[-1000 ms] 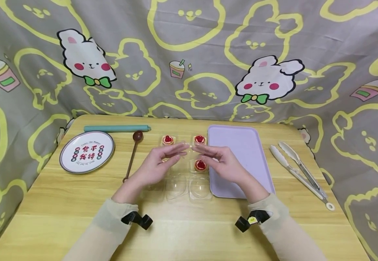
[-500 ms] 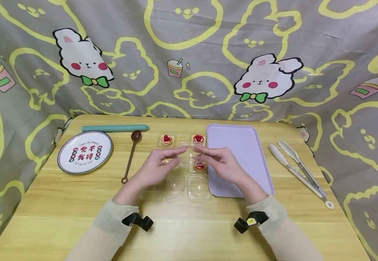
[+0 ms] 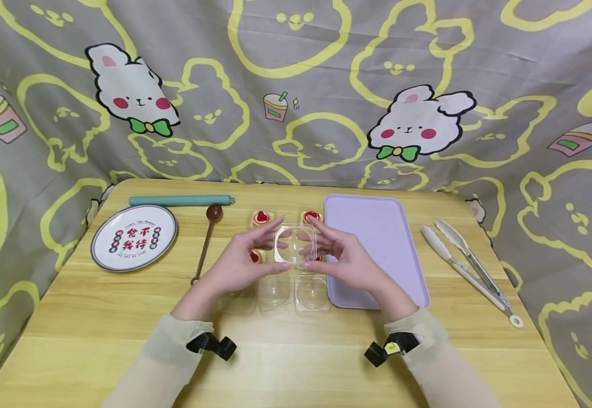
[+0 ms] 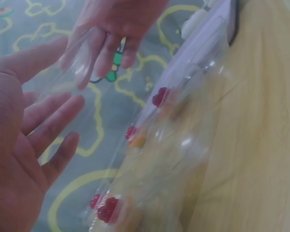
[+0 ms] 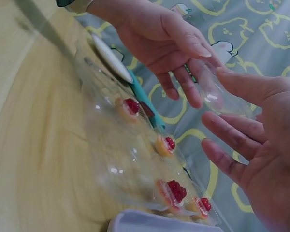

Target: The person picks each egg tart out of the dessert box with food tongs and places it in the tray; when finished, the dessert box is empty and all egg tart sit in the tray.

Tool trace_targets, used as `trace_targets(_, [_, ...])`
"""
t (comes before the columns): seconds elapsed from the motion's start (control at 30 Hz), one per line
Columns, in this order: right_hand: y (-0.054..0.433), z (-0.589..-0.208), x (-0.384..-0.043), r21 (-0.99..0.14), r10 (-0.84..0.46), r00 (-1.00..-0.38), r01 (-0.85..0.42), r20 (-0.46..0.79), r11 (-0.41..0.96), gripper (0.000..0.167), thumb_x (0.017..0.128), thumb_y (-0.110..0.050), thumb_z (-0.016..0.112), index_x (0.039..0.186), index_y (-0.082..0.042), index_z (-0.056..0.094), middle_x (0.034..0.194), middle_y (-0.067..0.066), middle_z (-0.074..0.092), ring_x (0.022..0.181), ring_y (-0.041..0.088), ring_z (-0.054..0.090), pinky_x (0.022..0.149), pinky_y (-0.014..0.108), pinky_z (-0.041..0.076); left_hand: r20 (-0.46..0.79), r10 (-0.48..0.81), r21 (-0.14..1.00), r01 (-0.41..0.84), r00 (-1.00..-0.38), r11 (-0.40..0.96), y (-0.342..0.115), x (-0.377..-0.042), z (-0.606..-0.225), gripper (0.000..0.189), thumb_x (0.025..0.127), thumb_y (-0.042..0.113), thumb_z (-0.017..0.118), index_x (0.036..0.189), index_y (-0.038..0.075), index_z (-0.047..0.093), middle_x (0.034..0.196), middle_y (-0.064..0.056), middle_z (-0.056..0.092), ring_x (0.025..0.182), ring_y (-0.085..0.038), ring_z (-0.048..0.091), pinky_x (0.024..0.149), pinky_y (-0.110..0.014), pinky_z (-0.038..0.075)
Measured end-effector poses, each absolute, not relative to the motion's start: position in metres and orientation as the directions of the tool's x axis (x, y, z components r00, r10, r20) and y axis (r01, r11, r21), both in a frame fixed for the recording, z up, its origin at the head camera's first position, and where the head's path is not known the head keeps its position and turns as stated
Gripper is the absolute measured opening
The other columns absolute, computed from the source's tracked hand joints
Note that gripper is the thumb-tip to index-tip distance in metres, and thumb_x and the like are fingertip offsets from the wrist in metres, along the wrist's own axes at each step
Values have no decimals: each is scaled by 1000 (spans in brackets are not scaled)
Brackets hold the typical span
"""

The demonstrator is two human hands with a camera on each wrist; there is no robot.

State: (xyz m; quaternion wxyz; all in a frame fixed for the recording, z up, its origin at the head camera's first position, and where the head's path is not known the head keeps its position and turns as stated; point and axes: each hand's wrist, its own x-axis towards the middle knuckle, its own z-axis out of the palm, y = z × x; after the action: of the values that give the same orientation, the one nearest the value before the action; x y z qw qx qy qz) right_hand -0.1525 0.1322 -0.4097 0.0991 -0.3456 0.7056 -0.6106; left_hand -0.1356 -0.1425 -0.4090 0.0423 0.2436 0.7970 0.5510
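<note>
A clear plastic lid, square with a round dome, is held up between both hands above the table. My left hand holds its left edge, thumb at the near side and fingers at the far side. On the opposite edge, my right hand grips it the same way. Below lie clear plastic boxes with small tarts topped with red berries. Two tarts sit at the back, a left one and a right one. The nearer pair, partly covered by the hands, shows better in the right wrist view, with one tart near the tray.
Clear domed covers lie in front of the tarts. A lilac tray stands to the right, with tongs beyond it. On the left are a brown spoon, a printed plate and a teal stick.
The clear lid has turned from nearly edge-on to show its domed face. The fingers have spread, and the fingertips have moved apart around it.
</note>
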Motion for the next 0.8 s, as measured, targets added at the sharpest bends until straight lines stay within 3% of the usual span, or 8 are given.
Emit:
trace_targets(0.1, [131, -407, -152, -929, -616, -739, -370, 275, 29, 90, 87, 10, 81, 164, -6, 37, 140, 19, 66, 110, 42, 72, 95, 46, 59, 198, 440, 896, 344, -876, 281, -147, -134, -407, 92, 85, 25, 93, 163, 27, 44, 136, 5, 70, 121, -30, 69, 105, -60, 49])
trace_targets(0.33, [120, -399, -150, -919, -639, -732, -381, 235, 99, 88, 85, 2, 88, 161, -3, 43, 134, 10, 71, 105, 30, 74, 97, 42, 59, 162, 444, 880, 333, -881, 340, -164, -130, -400, 91, 80, 31, 96, 159, 29, 50, 122, 9, 76, 120, -26, 69, 106, -57, 49])
trace_targets(0.53, [92, -394, -150, -920, -654, -722, -379, 227, 99, 85, 81, 1, 91, 155, 2, 49, 124, 13, 75, 103, 31, 74, 91, 45, 61, 152, 423, 858, 332, -893, 393, -194, -122, -398, 89, 78, 34, 97, 156, 35, 54, 121, 6, 76, 117, -23, 69, 110, -58, 46])
trace_targets(0.73, [63, -393, -148, -905, -686, -696, -405, 212, 131, 89, 80, -5, 94, 154, 8, 46, 111, 17, 76, 99, 22, 74, 90, 36, 62, 170, 407, 834, 351, -897, 426, -224, -113, -399, 87, 77, 29, 98, 154, 21, 58, 125, 4, 75, 114, -20, 69, 106, -55, 49])
trace_targets(0.8, [55, -393, -147, -899, -697, -687, -414, 206, 142, 89, 80, -6, 94, 154, 7, 46, 112, 19, 75, 98, 20, 74, 91, 35, 61, 168, 401, 825, 351, -900, 442, -232, -109, -399, 87, 77, 28, 98, 154, 22, 57, 126, 3, 75, 114, -20, 69, 106, -52, 49])
